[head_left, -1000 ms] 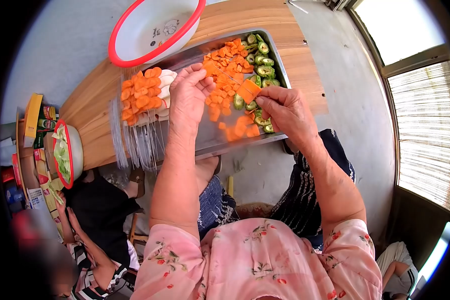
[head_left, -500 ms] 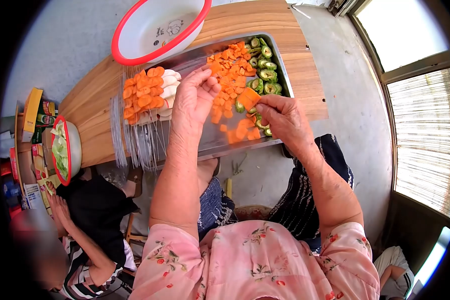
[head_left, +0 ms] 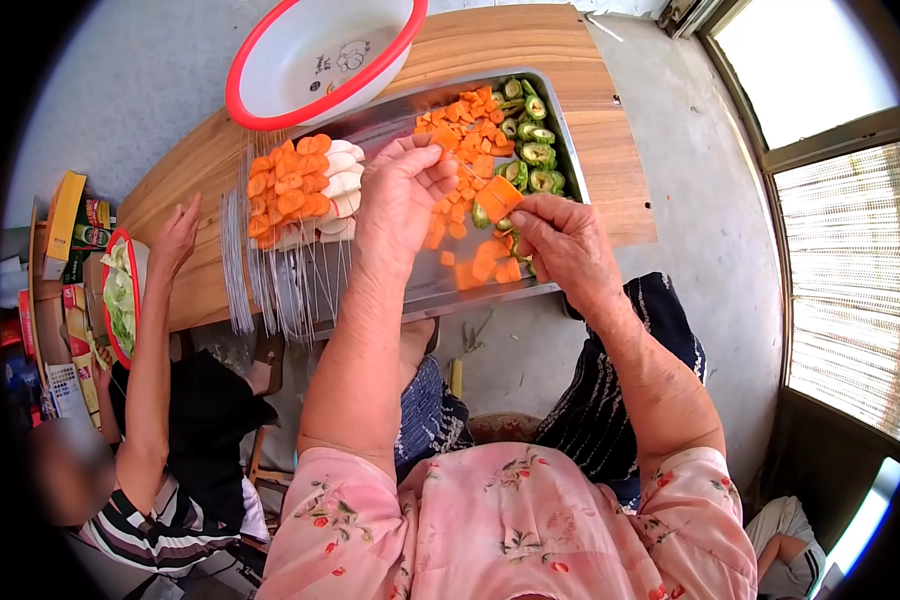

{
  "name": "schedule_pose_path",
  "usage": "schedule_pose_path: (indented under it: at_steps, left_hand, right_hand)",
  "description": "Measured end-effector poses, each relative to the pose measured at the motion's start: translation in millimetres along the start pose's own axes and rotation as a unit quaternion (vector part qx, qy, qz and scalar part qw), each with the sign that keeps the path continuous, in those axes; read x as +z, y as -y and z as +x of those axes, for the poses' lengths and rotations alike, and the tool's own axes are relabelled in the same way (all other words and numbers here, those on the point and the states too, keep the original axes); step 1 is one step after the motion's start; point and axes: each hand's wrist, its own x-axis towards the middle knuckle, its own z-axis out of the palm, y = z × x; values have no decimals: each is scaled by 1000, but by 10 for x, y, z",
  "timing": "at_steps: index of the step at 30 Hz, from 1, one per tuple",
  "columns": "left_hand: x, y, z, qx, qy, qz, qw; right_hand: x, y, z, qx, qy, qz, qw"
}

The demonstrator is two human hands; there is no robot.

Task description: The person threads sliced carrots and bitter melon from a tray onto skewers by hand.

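Over the metal tray, my left hand is closed, pinching a small carrot piece at its fingertips. A thin line, apparently a skewer, runs from there toward a flat carrot slice. My right hand pinches that slice between thumb and fingers. Beneath lie diced carrot, thin carrot slices and green ring slices. Left of my left hand, orange carrot rounds and white slices sit in rows, with thin skewers sticking out toward me.
A white basin with a red rim stands behind the tray on the wooden table. A red-rimmed bowl of leafy greens is at the left, where another person's hand is raised. Boxes fill a shelf beyond.
My left hand has shifted slightly right, with its carrot piece now nearer the slice in my right hand. The other person's arm has risen beside the bowl of greens.
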Motion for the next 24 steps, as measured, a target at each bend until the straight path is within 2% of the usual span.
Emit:
schedule_pose_path:
  at_steps: [13, 24]
  left_hand:
    - [91, -3, -64, 81, -31, 123, 989]
    - [159, 33, -109, 86, 28, 235, 968]
  right_hand:
    - [33, -17, -5, 46, -1, 45, 998]
    - [15, -12, 85, 22, -9, 65, 998]
